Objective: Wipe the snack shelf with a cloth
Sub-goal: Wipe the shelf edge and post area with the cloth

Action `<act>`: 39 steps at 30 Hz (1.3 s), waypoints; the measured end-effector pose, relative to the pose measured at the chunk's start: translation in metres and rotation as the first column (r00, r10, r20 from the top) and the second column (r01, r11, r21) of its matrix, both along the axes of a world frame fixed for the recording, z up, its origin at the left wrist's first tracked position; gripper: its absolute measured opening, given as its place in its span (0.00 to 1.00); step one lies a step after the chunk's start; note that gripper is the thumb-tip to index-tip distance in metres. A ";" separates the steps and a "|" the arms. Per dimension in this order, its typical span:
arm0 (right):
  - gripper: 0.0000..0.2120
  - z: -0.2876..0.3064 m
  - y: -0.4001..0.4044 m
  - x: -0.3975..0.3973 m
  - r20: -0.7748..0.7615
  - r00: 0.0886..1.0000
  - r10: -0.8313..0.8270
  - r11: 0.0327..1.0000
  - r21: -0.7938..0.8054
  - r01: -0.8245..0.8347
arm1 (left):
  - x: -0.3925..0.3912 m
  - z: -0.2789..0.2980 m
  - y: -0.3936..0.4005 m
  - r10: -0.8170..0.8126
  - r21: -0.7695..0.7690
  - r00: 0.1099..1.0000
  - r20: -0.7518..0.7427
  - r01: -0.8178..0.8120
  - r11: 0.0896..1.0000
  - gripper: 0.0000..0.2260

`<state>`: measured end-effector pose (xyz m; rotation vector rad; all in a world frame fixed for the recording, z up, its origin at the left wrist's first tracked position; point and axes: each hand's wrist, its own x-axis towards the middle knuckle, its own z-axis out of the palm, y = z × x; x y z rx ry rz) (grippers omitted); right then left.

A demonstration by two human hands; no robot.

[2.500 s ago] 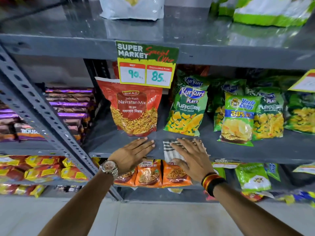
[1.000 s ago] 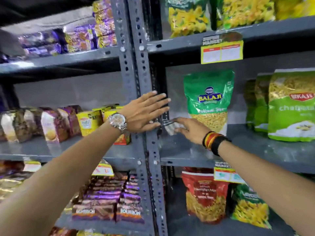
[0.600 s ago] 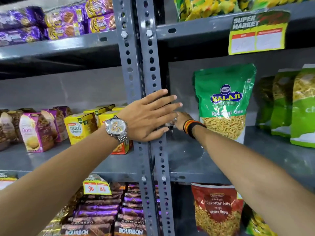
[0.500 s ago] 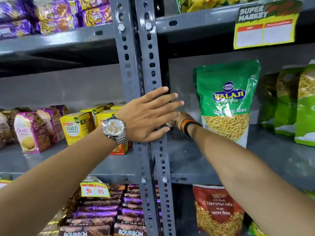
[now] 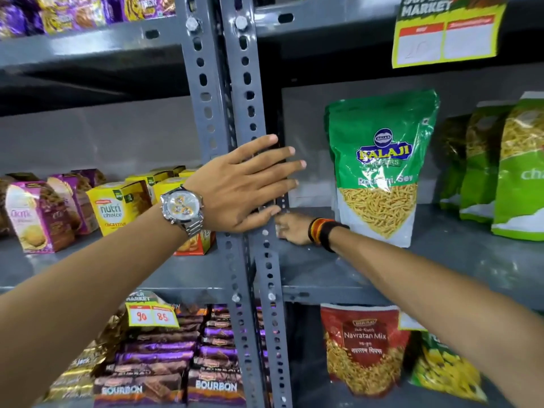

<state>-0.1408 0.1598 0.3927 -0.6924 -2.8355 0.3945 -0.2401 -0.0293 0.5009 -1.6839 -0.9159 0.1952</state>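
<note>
The grey metal snack shelf (image 5: 338, 269) sits at chest height, right of a perforated upright post (image 5: 250, 83). My left hand (image 5: 244, 187), wearing a steel watch, lies flat against that post with its fingers spread and holds nothing. My right hand (image 5: 294, 231), with bands on its wrist, reaches into the shelf's back left corner, just behind the post. Its fingers are mostly hidden by the post and my left hand. Only a pale scrap of the cloth (image 5: 280, 231) shows under them. A green Balaji sev bag (image 5: 379, 160) stands upright right next to that wrist.
More green snack bags (image 5: 500, 172) stand further right on the same shelf. Yellow Nutri Choice boxes (image 5: 117, 207) and purple biscuit packs fill the left bay. Below are a red Navratan Mix bag (image 5: 362, 343) and Bourbon packs (image 5: 164, 363). A yellow price tag (image 5: 444, 33) hangs overhead.
My view rose from the lower shelf to this one. My left hand went from that shelf to the post. My right hand carried the striped cloth deeper into the back left corner.
</note>
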 end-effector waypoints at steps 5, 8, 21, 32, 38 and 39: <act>0.13 0.021 -0.022 0.045 0.083 0.979 0.188 0.969 -0.176 -0.171 | 0.001 0.000 -0.001 0.032 0.013 0.999 -0.009 -0.032 0.999 0.25; 0.17 0.030 -0.017 0.048 -0.004 0.991 0.136 0.979 -0.150 -0.135 | 0.002 0.000 -0.001 0.027 0.010 1.000 -0.001 -0.027 1.000 0.25; 0.19 0.025 -0.034 0.109 0.096 0.963 0.252 0.941 -0.257 -0.221 | 0.008 -0.002 -0.004 0.059 0.001 0.998 0.021 -0.059 0.998 0.27; 0.20 -0.002 -0.064 0.139 0.035 0.974 0.224 0.964 -0.156 -0.216 | 0.016 -0.010 -0.007 0.091 0.039 0.993 0.077 -0.094 0.995 0.27; 0.19 0.024 -0.061 0.160 -0.048 0.988 0.147 0.975 -0.161 -0.153 | 0.018 -0.011 -0.006 0.084 0.042 0.992 0.094 -0.088 0.995 0.26; 0.19 0.023 -0.061 0.150 -0.081 0.992 0.099 0.984 -0.137 -0.109 | 0.019 -0.010 -0.007 0.089 0.040 0.992 0.094 -0.093 0.995 0.26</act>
